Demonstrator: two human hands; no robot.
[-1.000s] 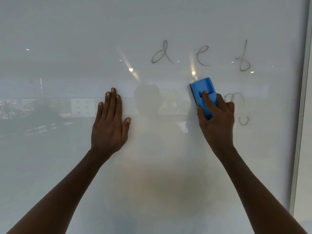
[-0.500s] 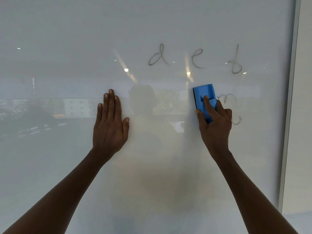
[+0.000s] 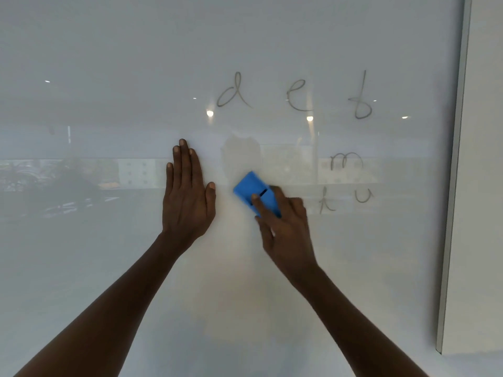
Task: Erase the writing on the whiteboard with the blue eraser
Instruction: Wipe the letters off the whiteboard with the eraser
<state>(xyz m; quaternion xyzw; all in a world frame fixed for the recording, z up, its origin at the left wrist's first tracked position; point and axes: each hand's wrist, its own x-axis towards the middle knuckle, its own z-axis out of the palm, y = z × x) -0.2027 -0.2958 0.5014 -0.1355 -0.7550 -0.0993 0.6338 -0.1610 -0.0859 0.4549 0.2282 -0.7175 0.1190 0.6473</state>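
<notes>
A glossy whiteboard [image 3: 109,268] fills the view. Grey handwritten letters remain on its right half: "d" [image 3: 232,91], "e" [image 3: 296,99] and "f" [image 3: 362,97] in a top row, "m" [image 3: 345,160] below them, then "t" [image 3: 325,201] and "u" [image 3: 363,195]. My right hand [image 3: 285,227] presses the blue eraser [image 3: 251,190] against the board, tilted up and to the left, just left of the "t". My left hand [image 3: 187,197] lies flat on the board with fingers together, a little left of the eraser.
The board's grey metal frame [image 3: 454,186] runs down the right side, with a pale wall [image 3: 484,159] beyond it. Reflections of ceiling lights and a room show on the board's surface.
My right hand has swept the eraser left and down from beside the "m", close to my left hand, uncovering the "m", "t" and "u". My left hand has stayed flat on the board.
</notes>
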